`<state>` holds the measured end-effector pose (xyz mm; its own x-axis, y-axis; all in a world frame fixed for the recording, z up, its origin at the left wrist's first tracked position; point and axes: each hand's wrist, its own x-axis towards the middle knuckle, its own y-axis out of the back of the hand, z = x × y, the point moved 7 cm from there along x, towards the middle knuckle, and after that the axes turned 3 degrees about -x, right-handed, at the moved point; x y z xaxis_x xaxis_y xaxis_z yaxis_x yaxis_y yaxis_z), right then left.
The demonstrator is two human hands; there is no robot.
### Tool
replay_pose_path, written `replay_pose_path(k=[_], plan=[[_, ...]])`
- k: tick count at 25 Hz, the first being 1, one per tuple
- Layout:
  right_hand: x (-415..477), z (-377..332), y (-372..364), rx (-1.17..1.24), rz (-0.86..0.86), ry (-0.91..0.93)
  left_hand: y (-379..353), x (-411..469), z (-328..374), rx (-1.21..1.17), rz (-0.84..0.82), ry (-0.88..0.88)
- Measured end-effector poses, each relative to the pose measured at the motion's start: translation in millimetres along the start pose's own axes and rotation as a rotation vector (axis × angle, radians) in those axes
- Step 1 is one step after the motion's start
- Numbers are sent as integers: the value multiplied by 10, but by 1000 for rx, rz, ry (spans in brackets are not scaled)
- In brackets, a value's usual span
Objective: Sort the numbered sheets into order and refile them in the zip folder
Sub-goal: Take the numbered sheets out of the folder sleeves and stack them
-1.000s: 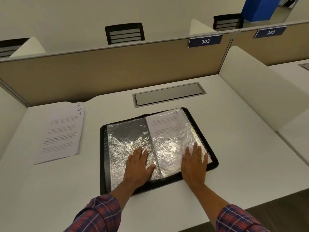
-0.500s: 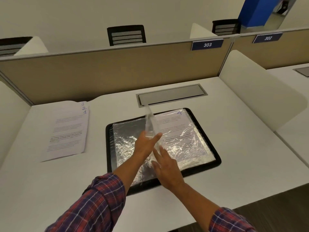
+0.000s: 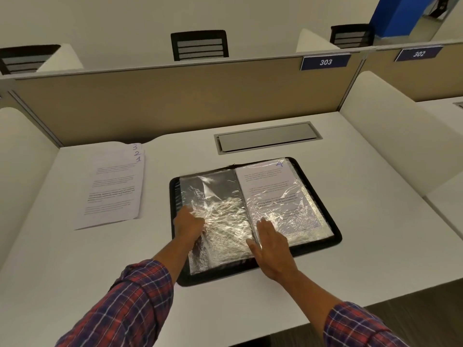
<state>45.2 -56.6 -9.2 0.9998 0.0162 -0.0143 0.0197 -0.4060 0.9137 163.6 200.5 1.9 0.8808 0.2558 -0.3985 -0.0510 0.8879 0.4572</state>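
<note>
Black zip folder (image 3: 174, 196) lying open on the white counter (image 3: 375, 221), both hands on its clear plastic sleeves
The right hand (image 3: 271, 249) rests flat by the spine, fingers straight and apart; the left hand (image 3: 189, 225) has its fingers under the crinkled left sleeve (image 3: 220, 216), grip unreadable. The white numbered sheets (image 3: 112, 186) lie left of the folder, long axis pointing away, nearer the left hand

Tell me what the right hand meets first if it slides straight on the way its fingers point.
The right hand lies flat on the zip folder's right-hand sleeve, fingers pointing away up the page. Sliding on, it would first cross sheet 4 under the plastic, then probably the folder's far rim.
</note>
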Motion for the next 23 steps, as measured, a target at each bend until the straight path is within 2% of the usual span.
replay_pose_path(k=[3,9,13,16,21,23], plan=[[-68,195,-85,-100,-61,-43,132,19,-99,104,29,-74],[-281,434,-75,-328,-105,32,181,-11,-146,285,96,-253],[-403,603,-42,-334,-91,17,-3,-167,-4,747,199,-460],[-548,749,-6,-340,-94,10,-391,-420,48,763,136,-693],[-658,947,73,-331,-98,36,-1231,-1084,204,705,-131,-970],[-695,1032,121,-314,-85,39,-1530,-1303,206,690,-246,-1012]])
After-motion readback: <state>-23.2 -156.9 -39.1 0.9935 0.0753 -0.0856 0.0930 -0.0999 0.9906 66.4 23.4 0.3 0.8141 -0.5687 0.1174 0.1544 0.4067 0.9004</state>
